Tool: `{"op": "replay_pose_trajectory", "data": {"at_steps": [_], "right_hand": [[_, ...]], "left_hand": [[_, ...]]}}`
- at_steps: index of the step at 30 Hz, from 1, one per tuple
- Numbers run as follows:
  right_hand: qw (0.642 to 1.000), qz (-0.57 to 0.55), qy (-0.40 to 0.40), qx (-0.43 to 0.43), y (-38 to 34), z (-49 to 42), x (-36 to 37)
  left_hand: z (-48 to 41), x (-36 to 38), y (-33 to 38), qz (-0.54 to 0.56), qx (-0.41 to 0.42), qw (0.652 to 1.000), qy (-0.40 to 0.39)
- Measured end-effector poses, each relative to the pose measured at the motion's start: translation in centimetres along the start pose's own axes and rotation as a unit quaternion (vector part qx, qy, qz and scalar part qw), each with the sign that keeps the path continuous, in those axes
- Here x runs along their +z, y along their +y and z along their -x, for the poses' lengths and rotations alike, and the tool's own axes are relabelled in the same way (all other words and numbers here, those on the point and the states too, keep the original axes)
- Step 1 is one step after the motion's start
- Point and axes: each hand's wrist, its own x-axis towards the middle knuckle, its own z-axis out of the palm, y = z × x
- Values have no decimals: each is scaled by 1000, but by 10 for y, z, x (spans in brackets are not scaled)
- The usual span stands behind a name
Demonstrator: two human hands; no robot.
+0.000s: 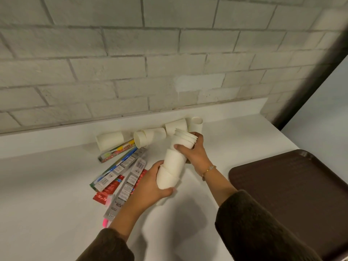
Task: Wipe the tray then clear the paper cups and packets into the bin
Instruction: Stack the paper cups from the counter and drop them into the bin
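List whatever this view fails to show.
Head view:
- Bin: outside the frame, nowhere visible.
- Brown tray: right and lower parts cut off by the frame edge and the right sleeve.
- Cup stack: count unclear; cups nest, and left hand and right hand cover parts.
- Packets: print too small and blurred to read.
- Pink item: mostly hidden under the left forearm.

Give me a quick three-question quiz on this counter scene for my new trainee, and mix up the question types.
1. True or false: the loose cups lie on the brown tray.
2. What do the left hand and right hand grip together? A) a packet B) a stack of cups C) a cloth
3. Fill in: the packets lie to the ____ of the held stack.

Key: 1 false, they lie on the counter; 2 B; 3 left.
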Motion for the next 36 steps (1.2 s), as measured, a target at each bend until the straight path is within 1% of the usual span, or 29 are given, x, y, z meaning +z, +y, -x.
{"op": "replay_pose_trajectory", "data": {"at_steps": [3, 6, 7, 9, 12, 15, 18, 21, 24, 28, 29, 30, 33, 35, 36], "right_hand": [[1000, 1, -12, -5, 1, 14, 2], [999, 21, -21, -42, -5, 30, -1], [998, 18, -12, -55, -9, 35, -5], [996, -6, 45, -80, -21, 47, -19], [979, -46, 154, -123, -33, 67, -56], [958, 0, 236, -163, -37, 96, -105], [938, 48, 301, -168, -35, 132, -162], [917, 68, 360, -158, -28, 170, -218], [884, 78, 442, -132, -14, 213, -279], [842, 95, 524, -81, 13, 273, -374], [835, 109, 535, -66, 19, 289, -399], [833, 121, 537, -49, 24, 298, -414], [828, 129, 546, 4, 42, 334, -480], [824, 128, 550, 45, 59, 360, -528], [826, 131, 544, 62, 67, 365, -539]], "left_hand": [[0, 4, 17, 28, 22, 999, 25], [1, 8, 29, 45, 38, 997, 54], [2, 9, 32, 47, 48, 996, 53], [4, 17, 38, 52, 59, 996, 32], [7, 35, 49, 77, 51, 996, -2], [10, 58, 66, 92, 46, 994, -26], [11, 92, 94, 87, 56, 992, -68], [13, 133, 123, 71, 76, 988, -111], [20, 188, 155, 33, 99, 981, -166], [32, 270, 198, 26, 151, 957, -246], [35, 295, 210, 29, 162, 951, -260], [37, 309, 217, 32, 166, 949, -268], [45, 383, 241, 34, 191, 937, -291], [55, 444, 254, 13, 188, 930, -316], [57, 461, 254, 3, 180, 927, -328]]}}
